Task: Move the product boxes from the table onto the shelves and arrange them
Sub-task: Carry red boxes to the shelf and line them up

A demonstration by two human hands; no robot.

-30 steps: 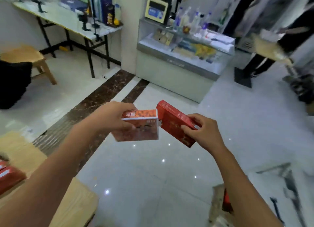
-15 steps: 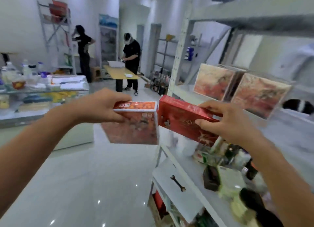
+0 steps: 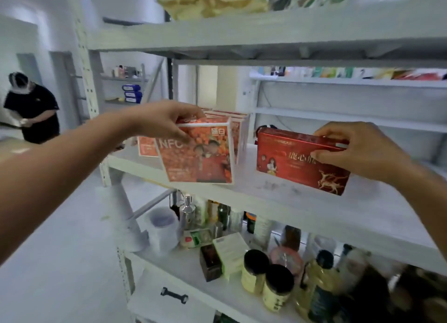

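My left hand (image 3: 167, 122) grips the top of an orange box (image 3: 200, 153) marked NFC, held upright at the front edge of the white middle shelf (image 3: 278, 197). Behind it stands a row of several like orange boxes (image 3: 238, 129). My right hand (image 3: 355, 148) grips the top right of a dark red box (image 3: 297, 164) with a gold deer print, which stands on the same shelf to the right of the orange ones.
The shelf below holds jars (image 3: 278, 286), bottles (image 3: 319, 286), small cartons (image 3: 229, 255) and a white roll (image 3: 162, 226). The top shelf (image 3: 242, 30) carries yellow packets. A wrench (image 3: 174, 295) lies on the lowest board. A person in black (image 3: 31, 110) stands far left.
I have turned from the open floor to the shelving rack and brought both boxes up to the middle shelf. The red box now stands on the shelf.
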